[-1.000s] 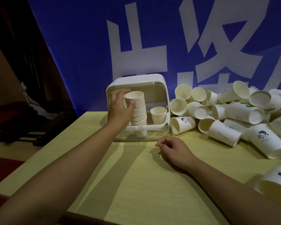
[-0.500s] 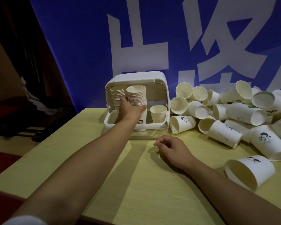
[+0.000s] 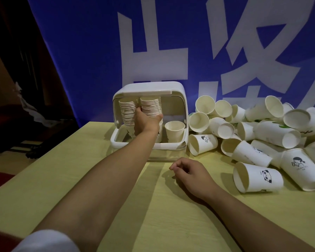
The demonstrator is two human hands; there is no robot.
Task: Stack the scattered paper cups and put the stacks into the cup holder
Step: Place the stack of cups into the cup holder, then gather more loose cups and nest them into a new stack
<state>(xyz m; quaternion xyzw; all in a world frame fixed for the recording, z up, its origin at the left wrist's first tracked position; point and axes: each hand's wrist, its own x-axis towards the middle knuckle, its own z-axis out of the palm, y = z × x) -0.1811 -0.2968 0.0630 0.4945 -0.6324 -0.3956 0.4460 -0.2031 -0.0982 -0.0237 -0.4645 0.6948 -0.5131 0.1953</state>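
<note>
Two bare arms reach over the pale wooden table (image 3: 171,215), which meets a blue banner (image 3: 80,51) with big white characters hanging beyond both hands. Dozens of loose paper cups (image 3: 262,131) lie heaped on their sides well to the right of the right hand, some printed with small cartoon figures; the nearest, a panda cup (image 3: 258,177), lies on its side just right of that hand, mouth turned toward it. Straight ahead of the right hand stands the white cup holder (image 3: 173,91), its lid raised and its front open. The left hand (image 3: 146,120) reaches inside it, fingers wrapped round the held stack (image 3: 150,106) of nested cups, which stands upright with its top just under the lid. Just left of that hand, touching or nearly touching the held one, a second stack (image 3: 127,111) stands upright in the holder. Right of the left hand, a single cup (image 3: 175,130) sits upright in the holder, apart from both stacks. The right hand (image 3: 191,177) rests on the table in front of the holder, fingers loosely curled and grasping nothing
</note>
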